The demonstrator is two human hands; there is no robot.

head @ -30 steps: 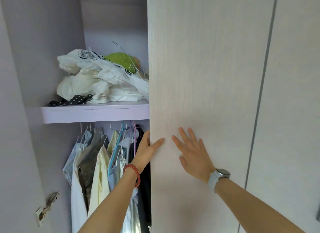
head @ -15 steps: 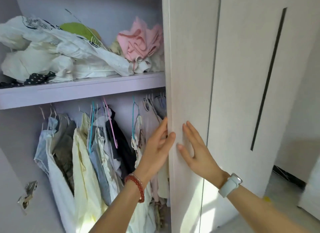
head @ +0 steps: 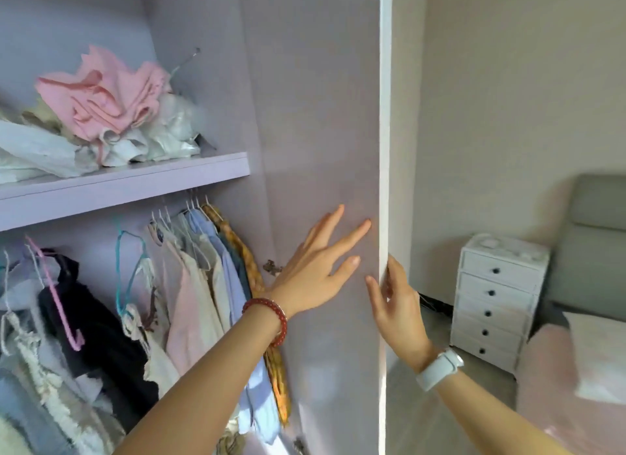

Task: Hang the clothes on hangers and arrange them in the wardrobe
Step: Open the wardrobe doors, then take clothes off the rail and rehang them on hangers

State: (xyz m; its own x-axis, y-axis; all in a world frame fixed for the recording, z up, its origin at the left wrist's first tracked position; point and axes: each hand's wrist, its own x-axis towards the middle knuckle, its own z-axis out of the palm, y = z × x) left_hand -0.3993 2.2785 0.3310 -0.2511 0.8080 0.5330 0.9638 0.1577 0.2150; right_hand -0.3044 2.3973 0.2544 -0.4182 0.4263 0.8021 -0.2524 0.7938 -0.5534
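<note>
Door (head: 321,149) had swung wider than half a second before, its inner face now toward the camera and the bedroom showing at right. Left hand (head: 315,271) lay flat on that inner face, grip open, fingers spread; red bead bracelet (head: 267,319) on wrist. Right hand (head: 396,305) held the door's white edge, thumb on the near side and fingers wrapped behind; white watch (head: 440,368) on wrist. Clothes (head: 203,285) hung on hangers from the rail at left, under the shelf (head: 135,183). Loose pink garment (head: 108,98) heaped on that shelf with pale ones. White drawer unit (head: 498,298) stood far right beside a bed (head: 576,370).
</note>
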